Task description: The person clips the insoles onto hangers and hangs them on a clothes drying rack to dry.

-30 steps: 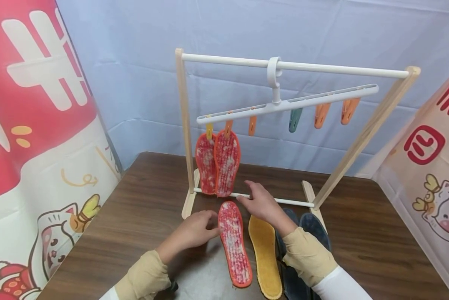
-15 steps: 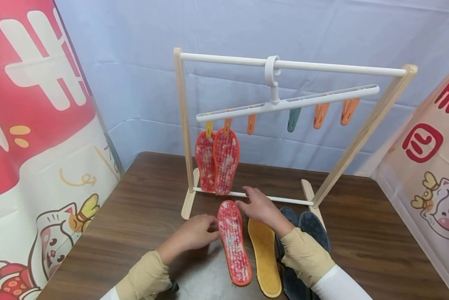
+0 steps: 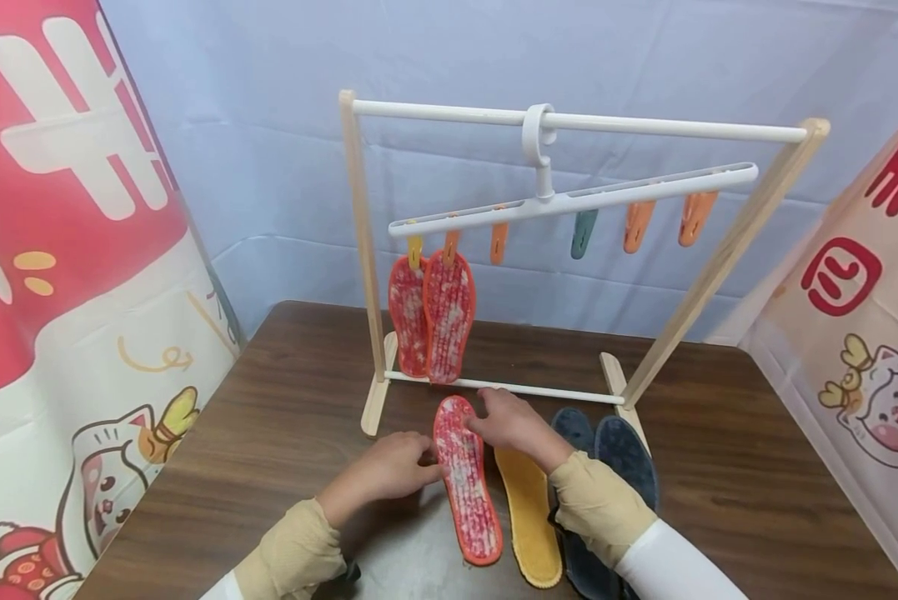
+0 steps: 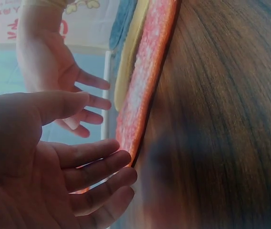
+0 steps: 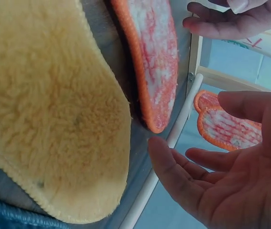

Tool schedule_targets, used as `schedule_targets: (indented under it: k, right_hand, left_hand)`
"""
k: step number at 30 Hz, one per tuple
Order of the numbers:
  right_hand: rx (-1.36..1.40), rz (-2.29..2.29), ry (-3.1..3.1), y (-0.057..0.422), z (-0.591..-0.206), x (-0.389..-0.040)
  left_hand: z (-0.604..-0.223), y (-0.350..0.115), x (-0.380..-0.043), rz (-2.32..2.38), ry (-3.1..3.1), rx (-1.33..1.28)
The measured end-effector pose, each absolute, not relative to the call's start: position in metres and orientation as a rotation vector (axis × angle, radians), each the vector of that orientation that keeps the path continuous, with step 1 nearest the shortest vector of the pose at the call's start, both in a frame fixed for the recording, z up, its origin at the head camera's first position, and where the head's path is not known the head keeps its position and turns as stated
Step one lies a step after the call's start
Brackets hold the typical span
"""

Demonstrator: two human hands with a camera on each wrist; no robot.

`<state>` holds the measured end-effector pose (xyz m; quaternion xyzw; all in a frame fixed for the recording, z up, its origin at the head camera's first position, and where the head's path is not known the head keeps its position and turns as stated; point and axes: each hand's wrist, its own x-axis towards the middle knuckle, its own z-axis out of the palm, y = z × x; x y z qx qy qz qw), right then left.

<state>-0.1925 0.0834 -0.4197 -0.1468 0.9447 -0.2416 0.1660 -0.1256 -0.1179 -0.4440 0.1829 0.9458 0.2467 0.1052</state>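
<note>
A red-and-white insole (image 3: 465,500) with an orange edge lies flat on the dark wooden table. My left hand (image 3: 392,468) is at its left side, fingers relaxed; in the left wrist view the fingertips (image 4: 128,157) come close to its orange rim, and I cannot tell if they touch. My right hand (image 3: 516,423) is over the upper right end of that insole, fingers loosely spread and holding nothing in the right wrist view. To the right lies a fuzzy yellow insole (image 5: 54,109), partly under my right hand and forearm in the head view.
Two similar red insoles (image 3: 449,325) hang from yellow and orange clips (image 3: 451,248) on a tilted white hanger (image 3: 479,219). Several other clips (image 3: 639,227) carry nothing. A wood-and-white rack (image 3: 704,292) bears the hanger. Dark blue insoles (image 3: 627,458) lie at right.
My right hand has come down and slightly left, closer to the red insole's upper end. My left hand stays almost in place at its left edge. The head view has shifted slightly.
</note>
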Motion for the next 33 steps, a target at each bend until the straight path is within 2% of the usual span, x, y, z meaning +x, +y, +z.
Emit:
schedule_targets:
  k: [33]
  right_hand:
    - [-0.447,-0.407,2.728,0.064,-0.435,-0.192]
  left_hand:
    - [-0.445,-0.106,-0.119,0.666,2.756,0.579]
